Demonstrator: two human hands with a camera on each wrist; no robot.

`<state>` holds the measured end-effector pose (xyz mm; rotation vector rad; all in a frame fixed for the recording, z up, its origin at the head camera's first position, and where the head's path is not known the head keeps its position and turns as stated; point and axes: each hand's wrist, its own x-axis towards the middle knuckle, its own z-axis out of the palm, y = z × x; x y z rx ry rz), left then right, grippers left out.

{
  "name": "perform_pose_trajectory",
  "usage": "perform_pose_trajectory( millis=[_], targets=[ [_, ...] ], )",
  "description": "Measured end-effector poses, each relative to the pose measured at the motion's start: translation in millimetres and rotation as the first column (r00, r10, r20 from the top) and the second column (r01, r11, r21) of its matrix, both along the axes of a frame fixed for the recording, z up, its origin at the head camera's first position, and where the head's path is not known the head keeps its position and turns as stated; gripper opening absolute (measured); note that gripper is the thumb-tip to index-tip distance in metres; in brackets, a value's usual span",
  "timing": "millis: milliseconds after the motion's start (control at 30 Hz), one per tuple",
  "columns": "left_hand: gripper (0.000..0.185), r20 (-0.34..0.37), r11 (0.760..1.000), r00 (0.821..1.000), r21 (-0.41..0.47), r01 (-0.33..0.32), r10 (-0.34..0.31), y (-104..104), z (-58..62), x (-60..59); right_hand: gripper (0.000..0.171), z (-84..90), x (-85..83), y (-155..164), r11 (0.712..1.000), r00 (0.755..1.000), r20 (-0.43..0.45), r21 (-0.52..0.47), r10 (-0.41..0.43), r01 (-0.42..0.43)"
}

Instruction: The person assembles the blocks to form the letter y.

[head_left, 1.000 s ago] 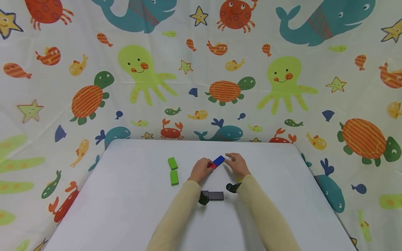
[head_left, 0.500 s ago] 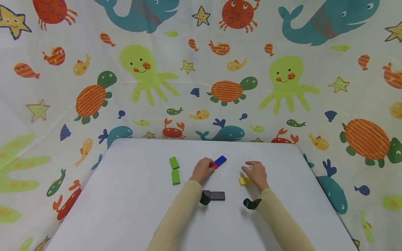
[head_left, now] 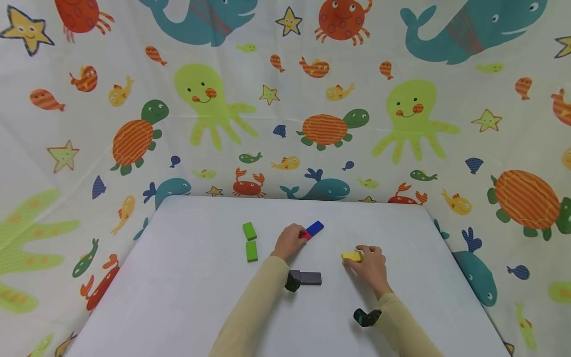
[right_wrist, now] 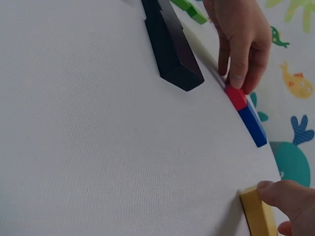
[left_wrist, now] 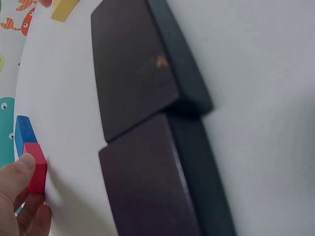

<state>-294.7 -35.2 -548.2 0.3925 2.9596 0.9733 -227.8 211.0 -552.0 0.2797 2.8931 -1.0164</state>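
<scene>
My left hand pinches a red block between thumb and fingers on the white table. End to end with the red block lies a blue block, the two set at a slant. To the right, my right hand grips a yellow block, thumb on the near side and fingers on the far side; part of the block is hidden by the hand. The yellow block stands apart from the red and blue pair.
Two dark blocks lie end to end nearer me, partly behind the left wrist camera. Left of my hands are two green blocks, one farther and one nearer. A sea-animal curtain hangs behind the table.
My right hand has left the blue block, moved right and toward me, and taken hold of the yellow block. My left hand has stayed on the red block.
</scene>
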Motion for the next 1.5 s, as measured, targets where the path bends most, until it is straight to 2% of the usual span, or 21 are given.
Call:
perform_pose_trajectory(
  millis=[233,400,567,800,933,1133,1300,1500],
  targets=[
    [0.023,-0.006,1.0,1.0,0.004,0.009,-0.009,-0.1,0.6,1.2,0.065,-3.3,4.2,-4.8,0.999,1.0,-0.004,-0.03,-0.023,0.023],
    [0.024,0.011,1.0,1.0,0.002,0.006,-0.006,0.8,0.6,0.0,0.066,-6.5,6.7,-8.6,1.0,1.0,-0.016,-0.009,-0.014,0.014],
    [0.024,0.01,1.0,1.0,-0.003,-0.001,0.001,-0.4,-0.9,-2.5,0.063,-11.1,6.3,-11.2,1.0,0.999,-0.045,0.026,0.011,-0.01],
    [0.024,-0.002,1.0,1.0,0.004,0.017,-0.017,0.3,-2.1,-1.0,0.055,-14.2,5.3,-10.1,1.0,0.993,-0.112,-0.007,0.022,-0.023],
    [0.024,0.0,1.0,1.0,0.0,0.02,-0.02,1.5,-3.7,-1.3,0.051,-18.3,-3.4,-5.6,0.998,0.987,-0.155,-0.042,0.048,-0.055],
    [0.025,0.021,1.0,1.0,-0.002,0.009,-0.009,1.2,-6.5,-4.0,0.046,-22.8,-27.6,4.5,0.988,0.974,-0.194,-0.077,0.12,-0.137],
    [0.026,0.039,1.0,0.999,0.005,0.012,-0.012,0.5,-7.4,-5.7,0.045,-24.6,-47.1,11.6,0.98,0.969,-0.192,-0.096,0.155,-0.176],
    [0.025,0.01,1.0,1.0,-0.009,0.028,-0.028,-0.4,-6.5,-6.3,0.044,-23.1,-66.7,16.1,0.972,0.964,-0.169,-0.079,0.204,-0.22]
  ],
)
